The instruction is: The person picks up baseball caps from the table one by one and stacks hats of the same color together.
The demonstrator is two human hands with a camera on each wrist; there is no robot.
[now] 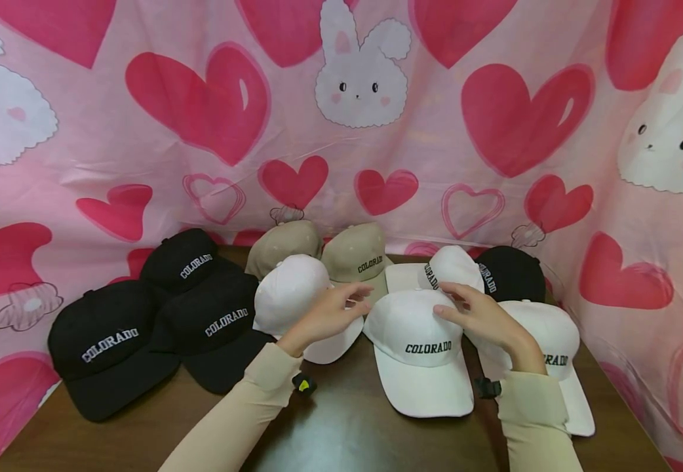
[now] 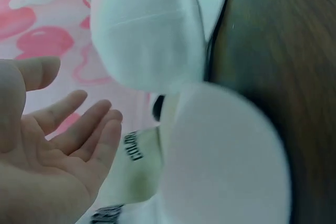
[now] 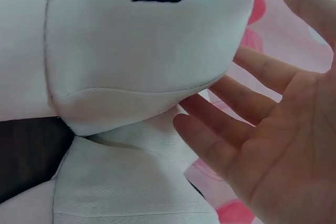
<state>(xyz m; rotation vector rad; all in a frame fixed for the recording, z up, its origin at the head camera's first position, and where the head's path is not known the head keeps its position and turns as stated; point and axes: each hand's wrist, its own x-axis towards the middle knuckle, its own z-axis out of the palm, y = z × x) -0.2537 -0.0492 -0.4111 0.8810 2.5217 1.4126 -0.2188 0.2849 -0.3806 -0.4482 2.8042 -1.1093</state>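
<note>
- Across the back, a pink cloth [image 1: 400,151] printed with red hearts and white rabbits.
- Below it, a brown table [image 1: 341,426] crowded with caps.
- At the table's left, three black caps [image 1: 102,334] lettered COLORADO, close together.
- Toward the right, two other white caps [image 1: 548,324] and a single black cap [image 1: 515,272].
- Rear middle, two beige caps [image 1: 350,252].
- Right of centre, the front white cap [image 1: 424,324] on the table, brim toward the viewer, COLORADO in dark letters.
- Left of it, the left white cap [image 1: 291,295], brim angled right.
- Right hand [image 1: 486,318]: fingers spread at the side of the front white cap's crown, pinching nothing; I cannot tell how firmly they touch.
- Left hand [image 1: 332,311]: above the left white cap's brim, fingers relaxed and slightly apart, holding nothing.
- Under each wrist, a small black device [image 1: 487,388].
</note>
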